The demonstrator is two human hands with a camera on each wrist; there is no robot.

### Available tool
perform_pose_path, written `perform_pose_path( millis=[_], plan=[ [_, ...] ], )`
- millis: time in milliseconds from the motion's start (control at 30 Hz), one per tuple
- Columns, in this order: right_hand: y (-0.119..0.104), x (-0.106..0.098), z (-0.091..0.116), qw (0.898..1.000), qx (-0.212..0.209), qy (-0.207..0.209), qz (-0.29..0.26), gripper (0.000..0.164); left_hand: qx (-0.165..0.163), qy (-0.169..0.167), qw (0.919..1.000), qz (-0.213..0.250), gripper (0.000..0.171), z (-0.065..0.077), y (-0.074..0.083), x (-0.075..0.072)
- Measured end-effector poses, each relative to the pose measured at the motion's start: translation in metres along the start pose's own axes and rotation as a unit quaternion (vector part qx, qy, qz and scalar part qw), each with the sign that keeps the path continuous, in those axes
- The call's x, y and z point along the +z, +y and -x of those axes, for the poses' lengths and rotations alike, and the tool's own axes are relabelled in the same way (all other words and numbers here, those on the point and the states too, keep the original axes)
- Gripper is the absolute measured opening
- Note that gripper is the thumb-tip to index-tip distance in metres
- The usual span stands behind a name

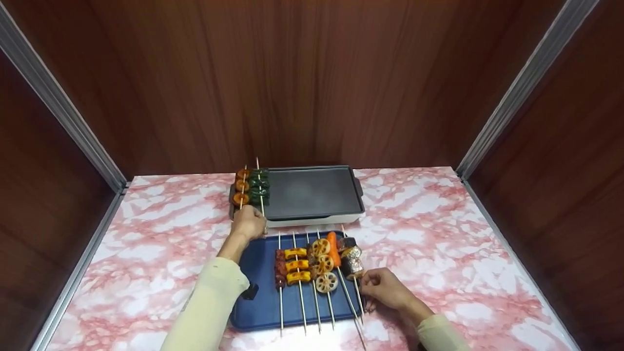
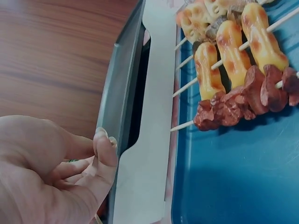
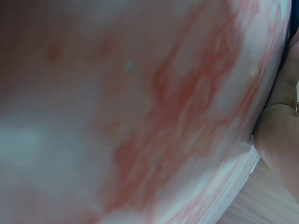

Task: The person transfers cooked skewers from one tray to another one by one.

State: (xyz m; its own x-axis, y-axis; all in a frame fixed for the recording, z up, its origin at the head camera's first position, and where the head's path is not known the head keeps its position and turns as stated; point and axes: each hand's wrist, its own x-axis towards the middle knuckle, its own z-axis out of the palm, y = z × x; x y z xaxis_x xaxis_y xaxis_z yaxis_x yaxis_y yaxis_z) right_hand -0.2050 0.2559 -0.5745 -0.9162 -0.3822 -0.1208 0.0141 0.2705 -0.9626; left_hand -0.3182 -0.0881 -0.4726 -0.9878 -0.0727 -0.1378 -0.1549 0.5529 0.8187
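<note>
My left hand (image 1: 248,223) is at the front left of the flat grill plate (image 1: 312,192), its thumb and fingertips pinching the stick end of a skewer of dark green pieces (image 1: 259,186). Beside that skewer, to the left, a skewer of round orange slices (image 1: 242,186) lies on the plate. In the left wrist view the pinching fingertips (image 2: 106,140) show close up. My right hand (image 1: 385,291) is at the right rim of the blue tray (image 1: 258,312), with bent fingers close to a skewer of silvery fish-like pieces (image 1: 352,261); I cannot tell whether it grips anything.
On the tray lie skewers of dark red meat (image 1: 280,268), yellow pieces (image 1: 298,265) and lotus root slices (image 1: 324,264), plus an orange sausage-like piece (image 1: 334,248) on a stick. Several sticks overhang the tray's front edge. Brown panels (image 1: 302,87) enclose the marbled table (image 1: 429,219).
</note>
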Motion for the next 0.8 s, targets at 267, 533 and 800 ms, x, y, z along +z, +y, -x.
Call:
perform_pose_path(
  millis=[267, 533, 800],
  plan=[
    [0.010, -0.003, -0.002, 1.000, -0.003, -0.009, -0.005, 0.011, 0.021, -0.017, 0.9978, 0.061, 0.009, 0.020, 0.006, -0.002],
    [0.009, -0.003, -0.002, 0.999, -0.014, -0.023, -0.023, 0.013, 0.054, -0.030, 0.9929, 0.102, 0.008, 0.049, 0.008, -0.001],
    [0.009, -0.004, -0.002, 1.000, -0.006, -0.018, -0.022, 0.015, 0.060, -0.080, 0.9873, 0.123, 0.009, 0.089, -0.009, 0.009]
  ],
)
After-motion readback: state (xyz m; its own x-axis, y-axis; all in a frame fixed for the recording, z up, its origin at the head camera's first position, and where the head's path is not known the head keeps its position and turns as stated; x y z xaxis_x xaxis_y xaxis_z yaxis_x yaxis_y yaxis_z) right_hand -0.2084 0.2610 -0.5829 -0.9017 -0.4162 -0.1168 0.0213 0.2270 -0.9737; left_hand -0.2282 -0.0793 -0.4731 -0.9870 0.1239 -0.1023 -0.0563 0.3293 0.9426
